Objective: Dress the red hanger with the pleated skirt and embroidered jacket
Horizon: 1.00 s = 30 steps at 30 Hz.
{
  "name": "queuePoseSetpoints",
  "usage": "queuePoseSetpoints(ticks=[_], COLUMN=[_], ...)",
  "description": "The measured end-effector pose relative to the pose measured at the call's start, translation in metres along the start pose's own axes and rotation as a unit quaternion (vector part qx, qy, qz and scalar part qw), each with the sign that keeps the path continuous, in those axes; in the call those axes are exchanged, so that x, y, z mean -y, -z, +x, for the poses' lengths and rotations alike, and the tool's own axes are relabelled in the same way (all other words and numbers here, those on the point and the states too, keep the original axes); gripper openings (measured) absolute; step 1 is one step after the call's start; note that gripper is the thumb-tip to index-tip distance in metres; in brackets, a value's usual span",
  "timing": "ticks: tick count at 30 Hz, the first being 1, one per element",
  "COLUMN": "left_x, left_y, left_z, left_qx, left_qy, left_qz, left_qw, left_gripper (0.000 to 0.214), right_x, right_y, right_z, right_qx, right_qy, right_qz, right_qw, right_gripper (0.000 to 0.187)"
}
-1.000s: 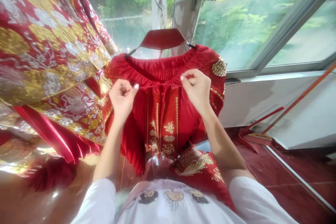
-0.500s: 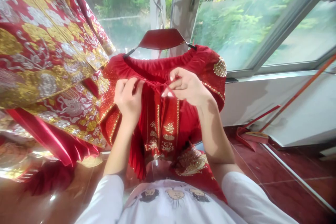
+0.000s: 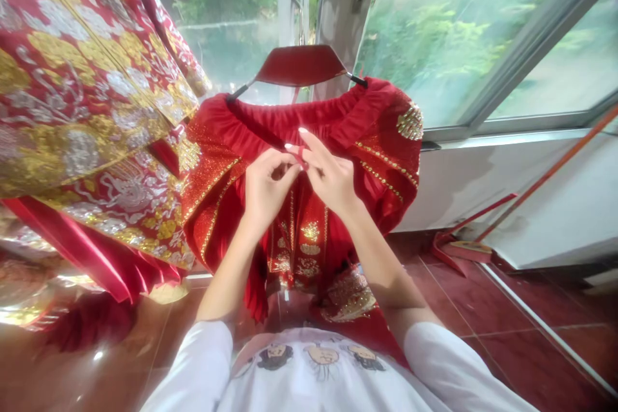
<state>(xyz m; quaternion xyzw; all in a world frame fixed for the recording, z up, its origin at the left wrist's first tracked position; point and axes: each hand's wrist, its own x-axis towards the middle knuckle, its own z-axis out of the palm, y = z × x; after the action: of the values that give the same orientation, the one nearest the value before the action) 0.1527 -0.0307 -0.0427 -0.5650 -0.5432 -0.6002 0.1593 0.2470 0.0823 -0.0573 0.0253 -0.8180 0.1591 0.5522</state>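
Observation:
A red garment (image 3: 309, 117) with gold trim and beading hangs from a hanger (image 3: 300, 65) with a red crosspiece. At the middle of its neckline my two hands meet. A thin red tie string (image 3: 302, 158) shows between their fingertips. My left hand (image 3: 268, 185) is closed, its thumb and forefinger pinched at the string. My right hand (image 3: 332, 175) also pinches there, with one finger raised and extended. The garment's front panels, with gold embroidery, fall below my wrists. Part of the neckline is hidden behind my fingers.
On the left hangs a red robe (image 3: 96, 84) thick with gold and silver embroidery. Behind the hanger is a window (image 3: 434, 64). A broom (image 3: 463, 250) and a dustpan-like red tool stand on the tiled floor (image 3: 512, 309) at right.
My left hand has moved right and my right hand slightly left, so they now meet at the neckline. The garment's collar has drawn closer together at the front.

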Motion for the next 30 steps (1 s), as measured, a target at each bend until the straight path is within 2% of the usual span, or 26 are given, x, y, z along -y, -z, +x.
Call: queuePoseSetpoints(ticks=[4, 7, 9, 15, 21, 23, 25, 27, 30], left_x=[-0.009, -0.017, -0.022, -0.018, 0.005, 0.008, 0.008, 0.006, 0.005], left_y=[0.0, 0.001, 0.001, 0.0, 0.01, 0.01, 0.007, 0.002, -0.006], left_z=[-0.003, -0.005, -0.006, -0.009, -0.01, -0.01, -0.01, -0.007, -0.001], left_qx=[0.044, 0.084, 0.091, 0.052, -0.004, -0.01, -0.033, -0.06, -0.092], left_qy=[0.034, 0.047, 0.038, -0.047, -0.069, -0.075, -0.06, -0.01, 0.077], left_qz=[0.086, 0.16, 0.193, 0.25, 0.332, 0.286, 0.194, 0.071, -0.098], left_qw=[0.995, 0.982, 0.976, 0.966, 0.941, 0.955, 0.979, 0.996, 0.988], left_gripper=[0.009, 0.009, 0.007, 0.005, 0.014, 0.013, 0.013, 0.014, 0.015], right_x=[-0.008, -0.009, -0.008, -0.004, -0.018, -0.017, -0.012, -0.005, 0.002], right_y=[-0.004, -0.005, -0.005, -0.003, 0.004, 0.004, 0.003, 0.002, 0.0], right_z=[-0.008, -0.009, -0.008, -0.008, -0.011, -0.011, -0.01, -0.007, -0.001], right_qx=[-0.039, -0.045, -0.05, -0.057, -0.063, -0.071, -0.086, -0.102, -0.109], right_qy=[0.044, 0.023, -0.003, -0.06, -0.098, -0.113, -0.121, -0.125, -0.137], right_qz=[-0.032, -0.037, -0.034, 0.0, -0.019, -0.007, 0.031, 0.084, 0.152], right_qw=[0.998, 0.998, 0.998, 0.997, 0.993, 0.991, 0.988, 0.983, 0.973], right_gripper=[0.048, 0.048, 0.047, 0.05, 0.06, 0.058, 0.055, 0.054, 0.054])
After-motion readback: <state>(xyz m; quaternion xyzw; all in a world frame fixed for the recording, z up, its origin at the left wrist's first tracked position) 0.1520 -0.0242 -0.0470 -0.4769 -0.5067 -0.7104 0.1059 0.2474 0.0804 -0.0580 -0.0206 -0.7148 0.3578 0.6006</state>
